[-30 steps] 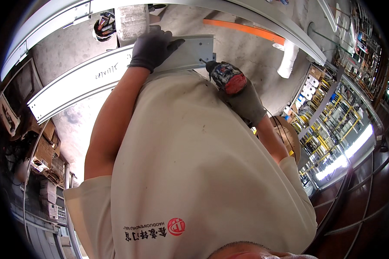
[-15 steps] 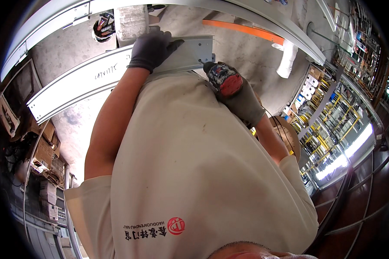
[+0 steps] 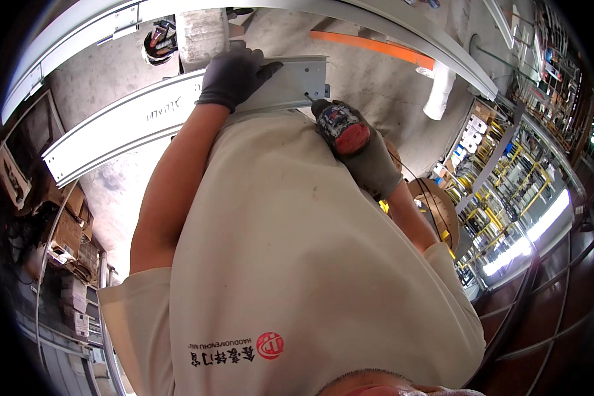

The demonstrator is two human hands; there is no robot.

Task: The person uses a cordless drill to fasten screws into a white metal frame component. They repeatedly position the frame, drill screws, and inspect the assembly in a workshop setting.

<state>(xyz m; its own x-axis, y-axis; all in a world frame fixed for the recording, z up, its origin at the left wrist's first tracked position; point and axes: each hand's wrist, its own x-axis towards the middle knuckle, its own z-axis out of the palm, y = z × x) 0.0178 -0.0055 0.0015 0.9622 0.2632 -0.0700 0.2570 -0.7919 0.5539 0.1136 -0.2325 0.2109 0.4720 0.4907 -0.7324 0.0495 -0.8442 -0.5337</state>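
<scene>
A long white metal profile (image 3: 132,115) with handwriting on it lies across in front of me. My left hand (image 3: 232,78), in a dark glove, grips it toward its right end; the fingers bend over the far edge and the thumb points right. My right hand (image 3: 371,157), in a grey glove, is closed around a power drill (image 3: 340,125) with a worn red back. The drill's thin bit meets the profile near a hole at its right end. The drill's grip is mostly hidden under my right hand.
A long white rail (image 3: 402,36) crosses beyond the profile. Past it stand a pale block (image 3: 203,39) and a bucket of tools (image 3: 158,43). An orange beam (image 3: 369,45) lies on the floor. Cardboard boxes (image 3: 66,237) are at the left; a packed rack (image 3: 508,178) stands right.
The drill and my right hand have shifted very slightly. My left hand stays where it was on the profile.
</scene>
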